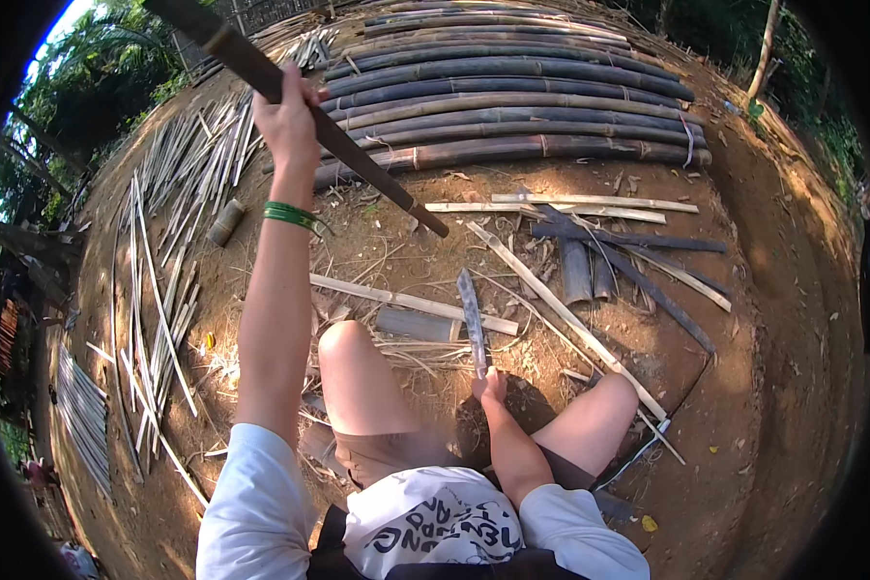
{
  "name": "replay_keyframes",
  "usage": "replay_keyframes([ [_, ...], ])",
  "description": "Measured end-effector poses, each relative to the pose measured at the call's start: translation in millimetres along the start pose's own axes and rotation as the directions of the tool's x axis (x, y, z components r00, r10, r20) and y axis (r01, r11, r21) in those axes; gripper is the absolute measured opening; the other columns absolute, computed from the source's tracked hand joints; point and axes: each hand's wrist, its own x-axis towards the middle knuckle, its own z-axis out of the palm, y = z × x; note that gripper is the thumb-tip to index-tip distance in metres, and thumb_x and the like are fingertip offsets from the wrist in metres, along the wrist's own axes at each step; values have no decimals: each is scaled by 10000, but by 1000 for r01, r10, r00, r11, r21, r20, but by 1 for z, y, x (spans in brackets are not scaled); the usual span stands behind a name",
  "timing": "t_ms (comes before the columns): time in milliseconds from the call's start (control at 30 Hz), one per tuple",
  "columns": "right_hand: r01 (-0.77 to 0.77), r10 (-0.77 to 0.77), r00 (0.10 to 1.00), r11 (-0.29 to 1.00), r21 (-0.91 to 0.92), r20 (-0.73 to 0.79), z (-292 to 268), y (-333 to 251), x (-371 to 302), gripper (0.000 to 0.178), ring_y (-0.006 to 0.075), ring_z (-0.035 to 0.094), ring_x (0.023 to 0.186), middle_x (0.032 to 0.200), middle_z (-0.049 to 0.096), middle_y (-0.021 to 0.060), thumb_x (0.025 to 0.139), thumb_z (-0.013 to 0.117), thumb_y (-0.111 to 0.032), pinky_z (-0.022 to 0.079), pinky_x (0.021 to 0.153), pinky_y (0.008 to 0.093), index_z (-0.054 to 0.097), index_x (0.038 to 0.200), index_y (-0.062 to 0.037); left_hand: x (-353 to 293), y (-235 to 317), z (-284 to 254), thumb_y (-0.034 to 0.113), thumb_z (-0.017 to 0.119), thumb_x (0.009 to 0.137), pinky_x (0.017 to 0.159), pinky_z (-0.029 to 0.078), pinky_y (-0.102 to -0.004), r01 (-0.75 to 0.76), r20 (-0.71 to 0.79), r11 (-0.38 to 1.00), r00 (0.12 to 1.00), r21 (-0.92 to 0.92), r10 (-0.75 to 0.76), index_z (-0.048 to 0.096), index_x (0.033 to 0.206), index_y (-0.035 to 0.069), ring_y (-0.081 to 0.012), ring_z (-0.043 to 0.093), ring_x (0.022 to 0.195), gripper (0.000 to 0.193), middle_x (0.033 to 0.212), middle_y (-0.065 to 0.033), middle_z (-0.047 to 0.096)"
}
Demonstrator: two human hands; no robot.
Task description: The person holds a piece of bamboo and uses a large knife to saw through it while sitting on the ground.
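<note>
My left hand [288, 124] is raised at the upper left, its fingers wrapped round a long dark bamboo strip [362, 166]. The strip slants from the top left down toward the middle, its lower end above the dirt. Low in front of me, between my knees, my right hand [491, 385] is closed on the handle of a machete [472, 319]. Its long grey blade points away from me. Blade and bamboo strip are apart. Just left of the blade, a pale split strip [416, 302] and a short grey bamboo piece [418, 324] lie on the ground.
Thick bamboo poles [512, 106] lie in rows at the far side. Many thin pale strips [155, 290] are scattered to the left. Dark split pieces [638, 239] and a long pale strip [551, 300] lie at the right. A short bamboo section [225, 222] rests near my left forearm.
</note>
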Motion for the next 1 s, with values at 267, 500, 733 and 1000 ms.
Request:
replay_keyframes([
  [267, 641, -566, 755, 744, 191, -331, -103, -137, -75, 699, 411, 446, 1215, 1300, 388, 242, 835, 710, -384, 419, 996, 485, 416, 1368, -42, 18, 14, -34, 590, 339, 965, 884, 461, -453, 135, -54, 949, 986, -285, -157, 468, 858, 81, -195, 436, 607, 536, 627, -21, 409],
  [500, 691, -744, 291, 598, -406, -601, -280, -184, -66, 869, 430, 272, 1373, 1431, 306, 215, 697, 830, -239, 225, 1106, 629, 370, 1423, -108, -38, -17, -50, 667, 271, 922, 805, 471, -436, 429, 43, 768, 883, -475, -467, 421, 759, 80, -205, 406, 563, 627, 619, -46, 386],
  [733, 680, -882, 318, 468, -564, -348, -371, -123, -43, 211, 344, 647, 767, 755, 672, 102, 668, 760, -210, 490, 745, 437, 644, 801, -95, -88, -73, -50, 581, 291, 985, 868, 488, -426, 564, 9, 611, 739, -556, -673, 417, 892, 68, -193, 436, 609, 536, 683, -53, 395],
  [1000, 609, -886, 408, 443, -658, -220, -344, -186, -77, 209, 315, 646, 767, 783, 670, 71, 674, 768, -231, 481, 695, 431, 627, 748, -94, -166, -130, -149, 600, 720, 765, 1085, 282, -581, 42, -72, 299, 994, 953, 87, 374, 1381, -10, -349, 366, 1311, 934, 1365, -221, 412],
])
